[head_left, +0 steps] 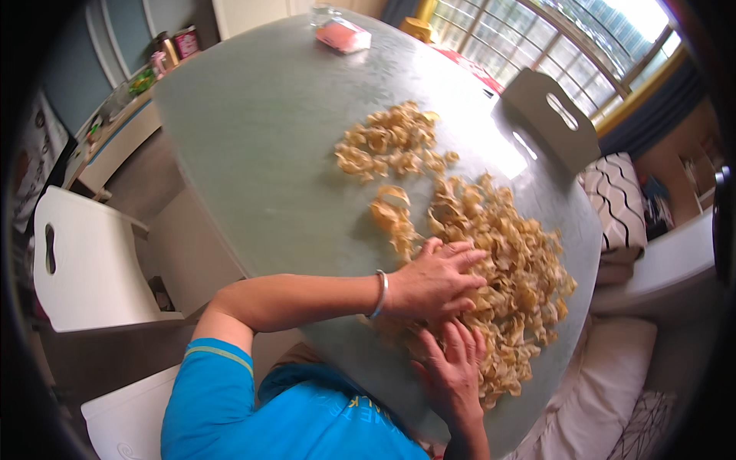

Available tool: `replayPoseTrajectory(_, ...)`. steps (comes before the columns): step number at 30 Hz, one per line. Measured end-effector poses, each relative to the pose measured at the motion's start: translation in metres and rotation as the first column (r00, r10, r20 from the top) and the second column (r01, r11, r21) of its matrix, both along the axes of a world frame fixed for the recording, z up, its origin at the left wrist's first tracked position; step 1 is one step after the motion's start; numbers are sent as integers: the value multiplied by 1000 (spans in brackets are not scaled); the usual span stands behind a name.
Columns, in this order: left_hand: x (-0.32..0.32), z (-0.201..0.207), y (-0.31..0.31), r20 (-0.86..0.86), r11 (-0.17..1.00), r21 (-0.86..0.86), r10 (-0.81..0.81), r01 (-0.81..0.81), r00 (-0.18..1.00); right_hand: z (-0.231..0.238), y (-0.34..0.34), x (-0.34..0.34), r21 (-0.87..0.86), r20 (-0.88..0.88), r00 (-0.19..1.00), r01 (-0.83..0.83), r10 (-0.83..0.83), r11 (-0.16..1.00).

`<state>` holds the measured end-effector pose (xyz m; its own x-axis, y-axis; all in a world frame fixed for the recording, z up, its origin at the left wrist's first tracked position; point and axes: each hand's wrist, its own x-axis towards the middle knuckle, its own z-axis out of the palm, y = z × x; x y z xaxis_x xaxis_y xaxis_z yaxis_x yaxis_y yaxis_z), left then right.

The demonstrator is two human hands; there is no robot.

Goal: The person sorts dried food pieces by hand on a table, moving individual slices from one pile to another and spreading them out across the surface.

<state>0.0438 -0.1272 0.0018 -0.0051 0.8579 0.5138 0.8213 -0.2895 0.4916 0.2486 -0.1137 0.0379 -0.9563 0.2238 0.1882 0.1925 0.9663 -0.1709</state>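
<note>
A large heap of curled, tan dried slices (521, 268) covers the right part of the table. My left hand (435, 282), with a silver bangle at the wrist, rests on the heap's left side, its fingers spread over the slices. Just nearer to me, my right hand (454, 364) lies on the near left edge of the heap with its fingers stretched out and apart. Neither hand shows a slice in its grip; what is under the palms is hidden. Beyond them sits a smaller pile of the same slices (387, 142), with a narrow strip of slices (392, 215) between.
The grey-green glossy table (253, 153) bears a red and white packet (343, 36) and a clear glass (320, 13) at its far end. White chairs stand at the left (92, 261) and far right (548, 123). A cushioned seat (613, 368) runs along the right.
</note>
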Motion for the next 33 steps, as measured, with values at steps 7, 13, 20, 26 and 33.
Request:
replayPoseTrajectory(7,-33,6,2,-150,969,-69,226,-238,963,-2,4,1,46,-2,997,71,-71,996)
replayPoseTrajectory(13,-78,8,-3,-187,839,-254,446,-481,876,2,14,4,42,-66,988,143,-140,989)
replayPoseTrajectory(20,-72,14,-3,-69,845,-340,415,-413,907,5,20,6,35,-110,976,195,-190,980)
replayPoseTrajectory(26,-59,15,-3,115,947,-247,241,-207,964,0,23,8,28,-112,979,177,-173,984)
replayPoseTrajectory(33,-63,27,-2,552,965,-212,246,-151,797,-2,26,10,46,-135,979,159,-151,986)
